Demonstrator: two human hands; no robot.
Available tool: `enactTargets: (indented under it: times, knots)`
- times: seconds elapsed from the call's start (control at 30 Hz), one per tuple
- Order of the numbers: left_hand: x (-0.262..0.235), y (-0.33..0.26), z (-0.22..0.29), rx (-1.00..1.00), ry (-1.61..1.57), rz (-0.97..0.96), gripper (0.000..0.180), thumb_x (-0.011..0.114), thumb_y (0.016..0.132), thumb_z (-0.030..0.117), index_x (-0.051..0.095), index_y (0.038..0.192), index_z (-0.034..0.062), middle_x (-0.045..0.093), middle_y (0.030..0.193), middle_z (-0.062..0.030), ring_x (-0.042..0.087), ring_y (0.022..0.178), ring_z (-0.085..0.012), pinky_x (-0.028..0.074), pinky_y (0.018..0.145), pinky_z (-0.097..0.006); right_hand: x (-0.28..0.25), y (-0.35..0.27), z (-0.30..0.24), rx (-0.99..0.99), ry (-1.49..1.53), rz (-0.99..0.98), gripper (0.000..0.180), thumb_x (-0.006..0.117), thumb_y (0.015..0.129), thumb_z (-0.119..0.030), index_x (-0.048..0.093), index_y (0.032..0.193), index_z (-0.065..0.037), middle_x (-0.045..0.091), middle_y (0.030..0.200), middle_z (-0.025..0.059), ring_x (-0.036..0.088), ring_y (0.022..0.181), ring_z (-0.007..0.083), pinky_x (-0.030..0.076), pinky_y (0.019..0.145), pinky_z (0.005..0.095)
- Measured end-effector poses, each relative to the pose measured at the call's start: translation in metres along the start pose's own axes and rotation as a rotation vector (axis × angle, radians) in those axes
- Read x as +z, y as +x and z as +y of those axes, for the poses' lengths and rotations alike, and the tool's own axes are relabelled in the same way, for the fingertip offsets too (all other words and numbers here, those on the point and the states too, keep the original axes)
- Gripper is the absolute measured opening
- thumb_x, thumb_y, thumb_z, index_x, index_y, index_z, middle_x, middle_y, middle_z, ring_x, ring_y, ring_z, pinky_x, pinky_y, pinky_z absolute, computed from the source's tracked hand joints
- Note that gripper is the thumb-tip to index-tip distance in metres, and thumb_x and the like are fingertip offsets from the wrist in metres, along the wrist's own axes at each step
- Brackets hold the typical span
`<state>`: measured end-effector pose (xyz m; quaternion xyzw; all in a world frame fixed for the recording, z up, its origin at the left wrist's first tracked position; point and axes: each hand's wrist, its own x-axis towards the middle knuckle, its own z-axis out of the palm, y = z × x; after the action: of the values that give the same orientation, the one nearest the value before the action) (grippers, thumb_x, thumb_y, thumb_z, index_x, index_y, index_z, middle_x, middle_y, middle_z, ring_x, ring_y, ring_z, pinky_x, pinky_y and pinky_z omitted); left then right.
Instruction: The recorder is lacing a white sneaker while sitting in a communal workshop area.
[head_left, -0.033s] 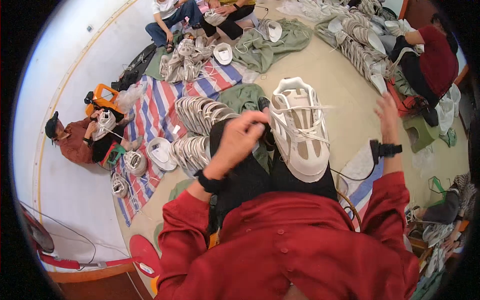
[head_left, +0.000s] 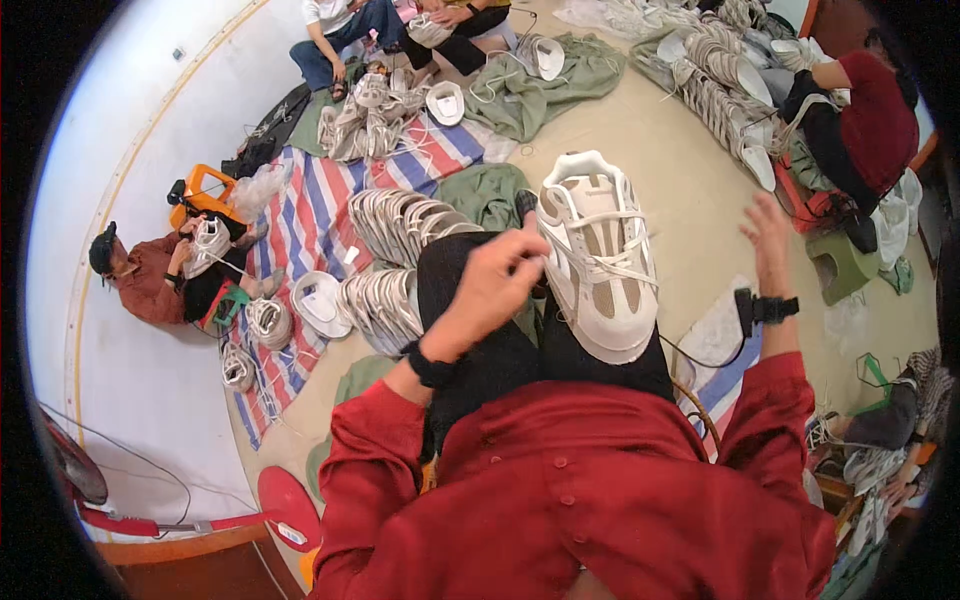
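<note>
A beige and white sneaker point(head_left: 598, 300) rests on my lap, toe toward me, with a pale lace point(head_left: 610, 266) threaded across its tongue. My left hand point(head_left: 495, 285) is at the shoe's left side, thumb and forefinger pinched together near the upper edge. Whether a lace end is between those fingertips cannot be made out. Off to the right of the shoe, my right hand point(head_left: 768, 240) is raised with its fingers apart, slightly blurred, and holds nothing visible.
Stacked shoe uppers point(head_left: 385, 305) lie left of my knees on a striped sheet point(head_left: 320, 200). A co-worker point(head_left: 150, 280) handles a shoe at the left; another person point(head_left: 870, 120) sits far right beside a long row of uppers point(head_left: 720, 100). A green stool point(head_left: 840, 265) stands at right.
My left hand has shifted slightly right, closer to the shoe. The right hand has moved a little left and down. The shoe stays on my lap.
</note>
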<state>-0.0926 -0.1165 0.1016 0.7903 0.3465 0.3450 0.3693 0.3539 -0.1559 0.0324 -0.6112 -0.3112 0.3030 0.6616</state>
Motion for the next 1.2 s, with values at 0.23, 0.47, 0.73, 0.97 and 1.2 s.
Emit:
enactTargets:
  times: [0.23,0.47,0.73,0.97,1.2]
  knots:
    - [0.057,0.015,-0.009,0.217,0.227,-0.030,0.024,0.061,0.080,0.002,0.062,0.104,0.0042,0.061,0.088,-0.0123,0.063,0.079,-0.0266,0.051,0.069,-0.034,0.068,-0.104,0.003,-0.153,-0.354,-0.536,0.012,0.059,0.089,-0.011,0.067,0.092,-0.003,0.067,0.091,0.0034,0.061,0.078,0.0130,0.048,0.066,0.0241]
    - [0.071,0.027,0.000,0.282,0.381,-0.055,0.021,0.063,0.077,0.006,0.058,0.098,0.0038,0.056,0.086,-0.0134,0.060,0.081,-0.0333,0.050,0.067,-0.041,0.131,-0.121,-0.043,-0.817,-0.695,-0.657,0.019,0.057,0.084,-0.007,0.061,0.103,-0.007,0.058,0.086,0.0126,0.060,0.080,0.0299,0.050,0.067,0.0385]
    - [0.079,0.019,-0.008,0.183,0.378,0.037,0.023,0.066,0.076,0.009,0.054,0.094,0.0048,0.052,0.089,-0.0133,0.057,0.086,-0.0341,0.049,0.072,-0.042,0.149,-0.116,-0.063,-0.804,-0.987,-0.827,0.009,0.056,0.080,-0.005,0.051,0.088,-0.003,0.050,0.092,0.0149,0.058,0.086,0.0348,0.049,0.069,0.0444]
    - [0.081,0.019,-0.010,0.162,0.375,0.009,0.024,0.066,0.077,0.012,0.052,0.094,0.0044,0.051,0.089,-0.0135,0.057,0.086,-0.0343,0.048,0.072,-0.042,0.144,-0.130,-0.065,-0.833,-1.015,-0.849,0.010,0.057,0.080,-0.006,0.050,0.086,-0.001,0.048,0.092,0.0164,0.058,0.082,0.0354,0.050,0.067,0.0448]
    - [0.080,0.018,-0.010,0.178,0.390,-0.020,0.023,0.066,0.078,0.013,0.051,0.094,0.0048,0.051,0.091,-0.0139,0.057,0.086,-0.0338,0.048,0.072,-0.043,0.107,-0.153,-0.064,-0.714,-0.948,-0.848,0.013,0.060,0.082,-0.010,0.050,0.085,-0.004,0.050,0.088,0.0143,0.058,0.074,0.0354,0.047,0.062,0.0454]
